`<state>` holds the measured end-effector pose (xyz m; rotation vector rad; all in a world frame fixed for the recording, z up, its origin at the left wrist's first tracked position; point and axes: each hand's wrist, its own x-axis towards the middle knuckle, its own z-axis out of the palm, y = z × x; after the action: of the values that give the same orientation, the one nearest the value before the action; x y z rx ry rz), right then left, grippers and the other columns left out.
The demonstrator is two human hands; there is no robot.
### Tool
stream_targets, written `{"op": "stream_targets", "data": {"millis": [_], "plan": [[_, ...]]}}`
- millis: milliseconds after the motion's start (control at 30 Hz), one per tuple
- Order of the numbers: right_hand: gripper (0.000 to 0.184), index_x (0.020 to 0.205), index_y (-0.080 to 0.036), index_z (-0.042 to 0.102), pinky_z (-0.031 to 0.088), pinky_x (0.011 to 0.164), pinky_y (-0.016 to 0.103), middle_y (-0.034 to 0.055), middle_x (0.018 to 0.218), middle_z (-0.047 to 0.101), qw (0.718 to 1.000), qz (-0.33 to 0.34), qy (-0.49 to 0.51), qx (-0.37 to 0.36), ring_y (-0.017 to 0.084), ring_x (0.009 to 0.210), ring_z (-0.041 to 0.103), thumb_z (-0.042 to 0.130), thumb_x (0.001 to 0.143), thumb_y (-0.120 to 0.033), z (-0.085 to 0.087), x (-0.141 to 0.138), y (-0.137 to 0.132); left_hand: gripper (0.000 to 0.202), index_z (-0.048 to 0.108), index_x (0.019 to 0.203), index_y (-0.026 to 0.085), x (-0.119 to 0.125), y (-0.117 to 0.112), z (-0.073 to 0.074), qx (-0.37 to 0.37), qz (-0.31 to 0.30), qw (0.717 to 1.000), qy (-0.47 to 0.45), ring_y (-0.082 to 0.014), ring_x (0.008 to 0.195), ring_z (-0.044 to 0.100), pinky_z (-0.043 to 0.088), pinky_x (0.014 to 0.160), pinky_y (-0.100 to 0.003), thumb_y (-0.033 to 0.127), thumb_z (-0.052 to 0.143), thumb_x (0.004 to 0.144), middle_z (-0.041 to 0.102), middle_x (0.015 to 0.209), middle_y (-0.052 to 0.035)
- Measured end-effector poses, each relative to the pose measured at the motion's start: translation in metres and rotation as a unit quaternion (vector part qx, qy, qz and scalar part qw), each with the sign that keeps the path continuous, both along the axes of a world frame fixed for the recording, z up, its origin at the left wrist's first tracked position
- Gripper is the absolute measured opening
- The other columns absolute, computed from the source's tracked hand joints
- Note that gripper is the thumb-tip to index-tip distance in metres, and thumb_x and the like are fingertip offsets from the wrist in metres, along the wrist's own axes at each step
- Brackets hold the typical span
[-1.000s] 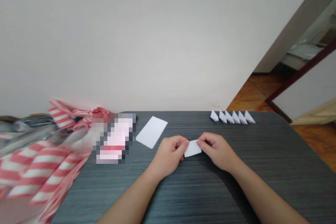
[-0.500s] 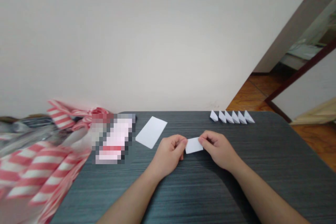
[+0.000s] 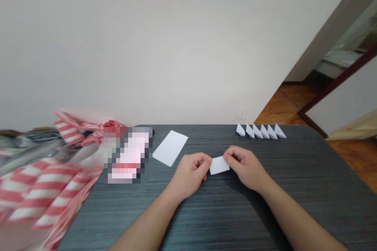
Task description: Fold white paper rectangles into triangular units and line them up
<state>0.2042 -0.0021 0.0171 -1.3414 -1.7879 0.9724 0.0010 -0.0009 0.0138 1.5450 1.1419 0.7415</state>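
Note:
A small white piece of paper (image 3: pixel 219 165) is stretched between my two hands just over the dark table. My left hand (image 3: pixel 193 174) pinches its left end between thumb and fingers. At the other end, my right hand (image 3: pixel 243 166) grips the upper right corner the same way. The paper is roughly rectangular and tilts slightly up to the right. Beyond my left hand lies a larger white sheet of paper (image 3: pixel 171 148), flat on the table. Several folded white paper pieces (image 3: pixel 261 131) stand in a row at the far edge, past my right hand.
The dark wood-grained table (image 3: pixel 203 219) meets a pale wall (image 3: pixel 188 47) at the back. A blurred-out flat item (image 3: pixel 131 155) rests at the left. Red-and-white striped cloth (image 3: pixel 50 188) is heaped beside the table's left edge. Wooden floor (image 3: pixel 277 104) shows at right.
The small paper and the fingertips of my left hand have shifted slightly right and down. Both hands keep hold of it, and the other things stay in place.

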Motion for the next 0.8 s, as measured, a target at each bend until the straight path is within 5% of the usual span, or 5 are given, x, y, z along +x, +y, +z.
{"op": "stream_targets", "data": {"millis": [233,333,500,600,800], "plan": [[0.019,0.071,-0.018,0.059,0.041,0.062,0.025,-0.001,0.068,0.058,1.0,0.025,-0.009,0.003,0.014,0.065,0.054,0.054,0.088,-0.021,0.002,-0.002,0.0,0.029,0.069,0.08,0.015,0.001,0.0,-0.001,-0.01,-0.025,1.0,-0.013,-0.0107,0.052,0.05,0.035,0.051,-0.021,0.036,0.051,0.09,0.056,0.057,0.0017],[0.019,0.071,-0.018,0.06,0.042,0.062,0.026,-0.0004,0.068,0.06,1.0,0.027,-0.015,0.003,0.015,0.066,0.055,0.054,0.088,-0.021,0.001,-0.004,0.0,0.031,0.066,0.071,0.015,0.002,0.0,0.0,-0.008,-0.032,0.999,-0.002,-0.0105,0.051,0.049,0.035,0.051,-0.02,0.035,0.052,0.09,0.055,0.055,0.002],[0.014,0.1,-0.021,0.058,0.047,0.065,0.027,0.001,0.081,0.064,0.995,0.005,0.097,-0.036,0.016,0.073,0.06,0.059,0.087,-0.025,-0.012,-0.004,-0.003,0.032,0.065,0.073,0.015,0.002,0.0,-0.001,-0.033,-0.005,0.999,-0.015,-0.0103,0.048,0.048,0.034,0.049,-0.02,0.038,0.05,0.09,0.054,0.051,0.0027],[0.017,0.101,-0.022,0.053,0.048,0.065,0.026,0.0007,0.084,0.063,0.991,0.043,0.117,-0.049,0.015,0.071,0.06,0.061,0.087,-0.024,-0.017,-0.003,-0.006,0.033,0.067,0.079,0.015,0.002,0.001,-0.003,-0.039,0.008,0.999,-0.031,-0.0102,0.047,0.047,0.034,0.049,-0.02,0.041,0.049,0.091,0.054,0.05,0.0029],[0.021,0.097,-0.022,0.057,0.046,0.065,0.025,0.0043,0.106,0.056,0.992,0.098,0.079,0.021,0.013,0.074,0.054,0.068,0.081,-0.017,-0.009,-0.006,-0.009,0.033,0.067,0.087,0.015,0.003,0.001,-0.006,-0.051,0.009,0.997,-0.061,-0.0099,0.046,0.047,0.034,0.048,-0.02,0.042,0.05,0.091,0.055,0.05,0.0026]]}}
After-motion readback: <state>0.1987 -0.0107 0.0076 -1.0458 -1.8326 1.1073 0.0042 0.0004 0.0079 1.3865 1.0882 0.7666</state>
